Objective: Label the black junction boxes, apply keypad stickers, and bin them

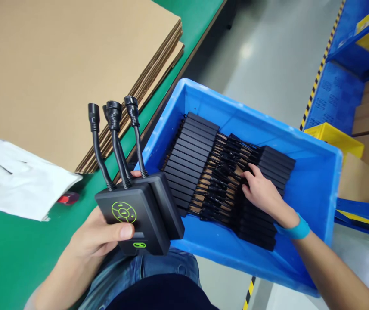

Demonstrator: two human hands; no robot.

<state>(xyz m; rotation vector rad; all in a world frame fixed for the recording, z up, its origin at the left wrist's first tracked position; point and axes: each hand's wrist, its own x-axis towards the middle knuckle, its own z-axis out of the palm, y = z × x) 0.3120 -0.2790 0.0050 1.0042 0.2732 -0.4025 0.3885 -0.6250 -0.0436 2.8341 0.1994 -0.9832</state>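
My left hand (97,239) is closed around two flat black control boxes (129,211), held side by side above my lap. The front box has a green ring of button symbols, and short black cables with round connectors (114,113) stick up from the top. Over the blue crate (262,116), my right hand (262,191) reaches in with its fingers apart and bent downward. Its fingertips touch or hover at the cables (223,172) beside the right row of black boxes (276,168). Another tight row of black boxes (190,159) lines the crate's left side.
A stack of cardboard sheets (74,64) lies on the green table (6,254) at left. White gloves (23,181) and a red object (68,198) rest near its edge. Blue shelving (333,99) with yellow bins (336,137) and cartons stands at right.
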